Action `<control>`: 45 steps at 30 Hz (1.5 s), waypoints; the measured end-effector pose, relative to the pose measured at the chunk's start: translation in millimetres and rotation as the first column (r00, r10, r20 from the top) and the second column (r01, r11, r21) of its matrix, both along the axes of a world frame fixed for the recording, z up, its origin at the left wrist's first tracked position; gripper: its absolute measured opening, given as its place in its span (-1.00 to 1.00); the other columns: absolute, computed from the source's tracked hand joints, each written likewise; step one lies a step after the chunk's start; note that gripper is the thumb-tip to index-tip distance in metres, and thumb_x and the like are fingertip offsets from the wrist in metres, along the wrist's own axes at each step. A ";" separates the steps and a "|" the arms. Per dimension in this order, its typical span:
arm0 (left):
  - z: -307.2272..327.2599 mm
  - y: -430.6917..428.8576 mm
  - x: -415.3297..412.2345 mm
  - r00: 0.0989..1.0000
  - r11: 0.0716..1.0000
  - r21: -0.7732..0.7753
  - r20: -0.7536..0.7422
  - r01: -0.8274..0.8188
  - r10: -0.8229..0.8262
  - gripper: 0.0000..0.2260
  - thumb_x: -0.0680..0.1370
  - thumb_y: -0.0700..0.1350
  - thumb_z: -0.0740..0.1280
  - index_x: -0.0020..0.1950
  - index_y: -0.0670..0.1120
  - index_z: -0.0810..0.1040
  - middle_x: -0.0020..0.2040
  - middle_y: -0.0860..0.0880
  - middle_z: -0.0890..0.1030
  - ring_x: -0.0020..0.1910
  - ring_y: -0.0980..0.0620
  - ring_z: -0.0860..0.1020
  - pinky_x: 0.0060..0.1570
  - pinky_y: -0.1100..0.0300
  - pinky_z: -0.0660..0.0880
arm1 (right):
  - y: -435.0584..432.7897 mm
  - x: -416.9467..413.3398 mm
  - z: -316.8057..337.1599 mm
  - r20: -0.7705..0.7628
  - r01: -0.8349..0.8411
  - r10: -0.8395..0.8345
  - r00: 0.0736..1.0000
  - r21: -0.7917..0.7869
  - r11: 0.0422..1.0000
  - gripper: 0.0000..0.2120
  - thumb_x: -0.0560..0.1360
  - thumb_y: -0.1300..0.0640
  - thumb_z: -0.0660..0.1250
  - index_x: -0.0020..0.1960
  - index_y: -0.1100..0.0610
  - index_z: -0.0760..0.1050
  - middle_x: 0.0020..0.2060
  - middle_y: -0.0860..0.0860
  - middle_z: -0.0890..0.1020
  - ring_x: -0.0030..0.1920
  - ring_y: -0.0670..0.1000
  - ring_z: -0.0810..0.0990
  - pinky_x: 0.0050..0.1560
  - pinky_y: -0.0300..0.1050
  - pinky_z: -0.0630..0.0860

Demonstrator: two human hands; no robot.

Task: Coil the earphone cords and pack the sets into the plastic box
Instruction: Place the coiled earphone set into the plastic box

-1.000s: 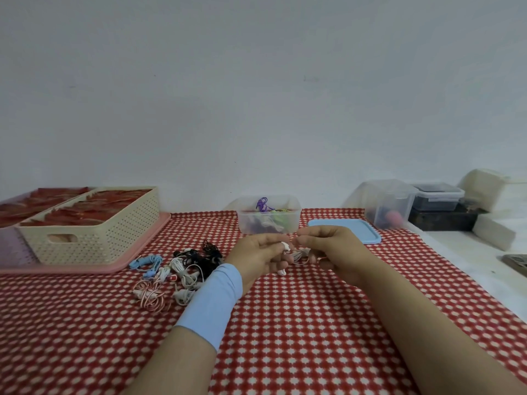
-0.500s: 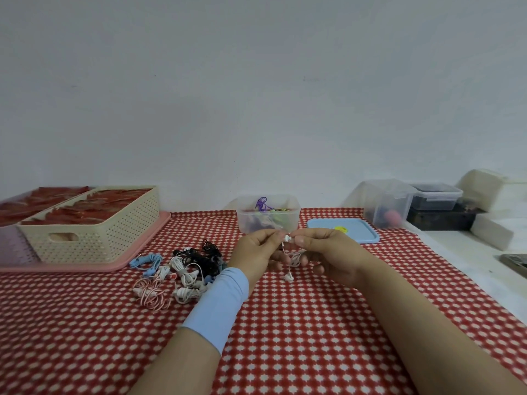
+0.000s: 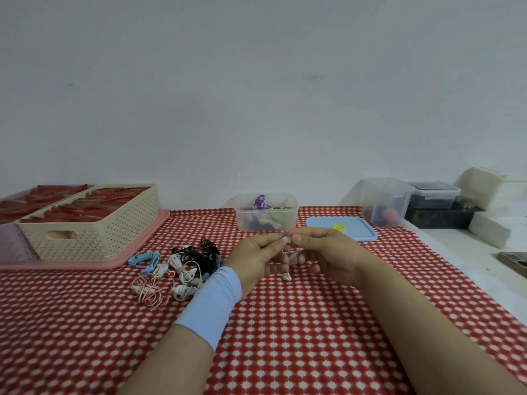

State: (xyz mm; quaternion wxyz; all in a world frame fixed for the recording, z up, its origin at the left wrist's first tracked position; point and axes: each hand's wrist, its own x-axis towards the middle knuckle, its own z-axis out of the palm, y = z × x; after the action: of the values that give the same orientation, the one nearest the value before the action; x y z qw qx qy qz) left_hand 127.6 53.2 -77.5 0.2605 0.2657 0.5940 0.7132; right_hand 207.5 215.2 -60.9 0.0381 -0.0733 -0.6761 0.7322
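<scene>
Both hands meet above the red checked tablecloth (image 3: 299,337), just in front of the clear plastic box (image 3: 245,220). The left hand (image 3: 256,260), with a pale blue band (image 3: 211,303) on its wrist, and the right hand (image 3: 328,252) each pinch the white earphone set (image 3: 291,256) between thumb and forefinger, with the other fingers curled. One earbud hangs below them. To the left a pile of earphones (image 3: 182,269) lies on the cloth, near a cream basket (image 3: 97,238). A blue lid (image 3: 362,232) lies just right of the box
</scene>
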 end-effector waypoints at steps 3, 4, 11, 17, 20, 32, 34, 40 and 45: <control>0.1 -1.2 -0.6 0.999 1.000 0.023 0.032 0.016 -0.016 -0.80 0.60 -0.23 0.30 0.17 -0.17 0.64 -0.19 -0.04 0.64 -0.30 0.09 0.55 -0.29 0.26 0.57 | -0.7 1.0 0.9 0.019 -0.020 0.020 1.000 -0.017 1.000 -0.64 0.42 0.10 0.42 0.18 0.21 0.66 -0.12 0.09 0.70 -0.30 -0.07 0.58 -0.45 -0.28 0.34; 0.5 -1.6 -0.4 0.999 1.000 0.021 0.030 0.022 -0.022 -0.81 0.60 -0.24 0.30 0.17 -0.17 0.64 -0.20 -0.04 0.63 -0.30 0.10 0.54 -0.29 0.27 0.56 | -1.0 0.7 0.6 0.028 -0.025 0.025 0.999 -0.019 1.000 -0.64 0.40 0.08 0.42 0.15 0.18 0.67 -0.11 0.08 0.70 -0.30 -0.07 0.59 -0.46 -0.28 0.33; 2.7 -4.2 -1.1 0.999 0.998 0.032 0.006 0.046 -0.046 -0.78 0.59 -0.28 0.31 0.21 -0.16 0.62 -0.21 -0.04 0.64 -0.32 0.12 0.55 -0.28 0.30 0.56 | -1.5 0.1 1.9 0.054 -0.040 0.040 0.998 -0.010 0.999 -0.59 0.39 0.05 0.44 0.20 0.16 0.65 -0.07 0.08 0.71 -0.24 -0.04 0.60 -0.45 -0.27 0.38; 5.8 -5.6 -1.1 0.997 0.997 0.040 0.043 0.063 -0.065 -0.86 0.58 -0.28 0.32 0.09 -0.18 0.63 -0.25 -0.03 0.66 -0.37 0.14 0.55 -0.33 0.33 0.55 | -3.3 1.9 4.0 0.051 -0.045 0.045 0.998 -0.007 0.999 -0.77 0.46 0.09 0.40 0.09 0.09 0.68 -0.14 0.02 0.71 -0.25 -0.07 0.61 -0.39 -0.25 0.44; 5.1 -6.5 -1.0 0.997 0.997 0.023 0.028 0.071 -0.071 -0.86 0.57 -0.27 0.33 0.07 -0.16 0.65 -0.26 -0.03 0.66 -0.36 0.14 0.55 -0.31 0.32 0.55 | -3.4 2.0 4.2 0.058 -0.055 0.055 0.997 0.002 0.998 -0.69 0.39 0.08 0.45 0.11 0.11 0.68 -0.15 0.04 0.71 -0.25 -0.05 0.64 -0.39 -0.22 0.51; 4.8 -8.9 -4.4 0.985 0.988 -0.134 -0.161 -0.076 0.054 -0.89 0.53 -0.27 0.41 0.04 -0.21 0.66 -0.18 -0.13 0.71 -0.30 0.04 0.61 -0.27 0.22 0.59 | -4.3 3.0 3.7 0.064 0.035 -0.041 0.997 0.091 0.995 -0.86 0.52 0.19 0.44 0.06 0.14 0.70 -0.11 0.14 0.73 -0.24 0.05 0.69 -0.36 -0.13 0.60; 5.5 -6.7 -4.0 0.983 0.986 -0.118 -0.155 -0.121 0.102 -0.90 0.54 -0.26 0.41 0.03 -0.18 0.65 -0.16 -0.14 0.71 -0.30 0.02 0.62 -0.26 0.19 0.60 | -6.0 4.3 6.2 -0.010 0.063 -0.062 0.998 0.124 0.990 -0.87 0.53 0.17 0.44 0.05 0.13 0.71 -0.10 0.14 0.74 -0.20 0.09 0.71 -0.31 -0.11 0.61; 6.5 -3.8 -0.2 0.985 0.983 -0.141 -0.141 -0.120 0.100 -0.93 0.55 -0.23 0.40 0.00 -0.16 0.66 -0.19 -0.12 0.71 -0.35 0.04 0.61 -0.30 0.20 0.60 | -6.9 7.7 5.7 -0.148 0.142 -0.095 0.984 0.345 0.928 -0.88 0.47 0.20 0.51 0.01 0.12 0.72 -0.18 0.14 0.74 -0.19 0.13 0.74 -0.29 -0.10 0.64; 7.8 -1.7 1.0 0.997 0.986 -0.144 -0.033 -0.080 0.076 -0.89 0.57 -0.23 0.37 0.03 -0.23 0.65 -0.23 -0.10 0.68 -0.38 0.04 0.57 -0.35 0.22 0.59 | -4.1 4.7 5.4 -0.224 0.209 -0.111 0.968 0.479 0.853 -0.86 0.47 0.23 0.51 0.03 0.14 0.72 -0.23 0.03 0.75 -0.33 -0.01 0.70 -0.32 -0.20 0.62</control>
State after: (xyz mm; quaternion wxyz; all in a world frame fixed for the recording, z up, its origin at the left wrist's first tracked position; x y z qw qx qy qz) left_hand 128.6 51.6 -69.7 0.2429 0.2324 0.6577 0.6741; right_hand 212.1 211.1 -55.4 0.1804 -0.0477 -0.8268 0.5306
